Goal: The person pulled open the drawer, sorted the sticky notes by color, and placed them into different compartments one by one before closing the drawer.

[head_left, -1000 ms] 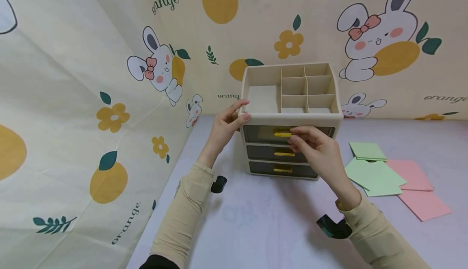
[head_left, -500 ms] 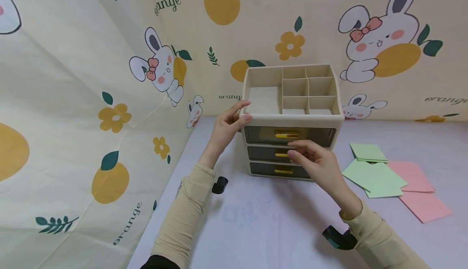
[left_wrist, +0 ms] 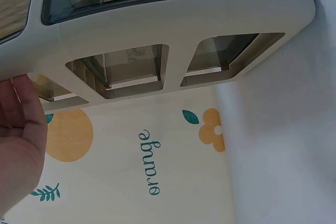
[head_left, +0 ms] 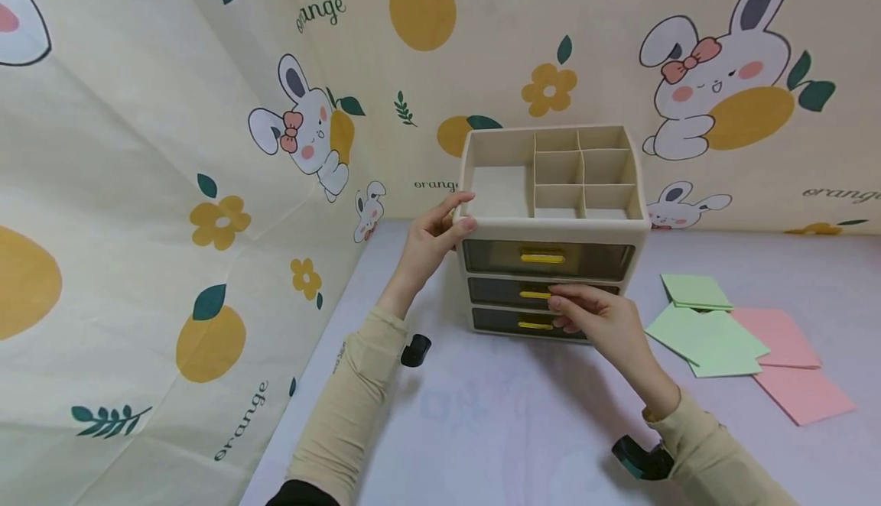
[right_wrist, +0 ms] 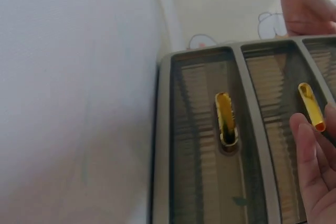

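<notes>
A cream desktop organizer (head_left: 560, 225) with dark see-through drawers stands on the table in the head view. Its top is split into several open compartments. My left hand (head_left: 428, 244) grips the upper left edge, thumb at the front and fingers by the rim. At the middle drawer (head_left: 495, 290), my right hand (head_left: 609, 326) pinches the right end of the yellow handle (right_wrist: 312, 107) between thumb and index finger. The top drawer (head_left: 592, 260) and bottom drawer (right_wrist: 199, 182) are closed, each with a yellow handle. In the left wrist view, the organizer's side wall (left_wrist: 176, 24) has cut-out windows.
Green paper squares (head_left: 712, 334) lie to the organizer's right, partly over pink ones (head_left: 801, 395). A cloth printed with rabbits and oranges (head_left: 495, 24) hangs behind and at the left. The table (head_left: 482, 429) is pale.
My right hand has come down from the top drawer's handle to the middle drawer's handle. The left hand keeps its place on the organizer's edge.
</notes>
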The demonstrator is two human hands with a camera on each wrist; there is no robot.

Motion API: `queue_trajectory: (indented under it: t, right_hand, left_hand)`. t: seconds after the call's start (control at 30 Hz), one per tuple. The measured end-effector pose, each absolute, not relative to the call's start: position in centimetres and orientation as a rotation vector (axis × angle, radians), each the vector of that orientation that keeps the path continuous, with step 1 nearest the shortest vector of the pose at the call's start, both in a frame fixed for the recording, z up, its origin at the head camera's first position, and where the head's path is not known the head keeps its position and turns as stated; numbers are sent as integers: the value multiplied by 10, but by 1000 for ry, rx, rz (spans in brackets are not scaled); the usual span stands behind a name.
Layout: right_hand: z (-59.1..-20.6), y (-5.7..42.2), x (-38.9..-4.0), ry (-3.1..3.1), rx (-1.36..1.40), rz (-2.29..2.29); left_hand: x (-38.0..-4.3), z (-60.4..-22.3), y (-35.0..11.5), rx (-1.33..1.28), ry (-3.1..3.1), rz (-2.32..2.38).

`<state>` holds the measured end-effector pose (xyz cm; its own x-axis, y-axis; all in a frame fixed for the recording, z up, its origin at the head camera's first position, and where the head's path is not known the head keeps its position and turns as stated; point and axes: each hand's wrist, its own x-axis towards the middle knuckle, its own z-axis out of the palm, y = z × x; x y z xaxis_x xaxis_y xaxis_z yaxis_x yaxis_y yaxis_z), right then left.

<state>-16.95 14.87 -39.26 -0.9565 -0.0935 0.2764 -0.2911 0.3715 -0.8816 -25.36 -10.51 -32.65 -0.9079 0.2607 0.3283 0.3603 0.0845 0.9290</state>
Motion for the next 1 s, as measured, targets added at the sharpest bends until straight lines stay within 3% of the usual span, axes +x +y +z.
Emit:
queue_trajectory:
  t: [0.53, 0.63, 0.8, 1.0]
  right_hand:
    - [-401, 144, -174, -2373, 283, 1542]
    - [-416, 148, -181, -2341, 327, 1587]
    - [-399, 145, -166, -2417, 275, 1563]
    - [-398, 144, -156, -2335, 402, 1611]
  left_hand:
    - [-255, -329, -105, -654, -2239, -1964]
    - [-255, -330, -105, -659, -2241, -1958]
    - [-255, -331, -105, -670, -2233, -1956]
    - [-255, -330, -105, -665, -2237, -1956]
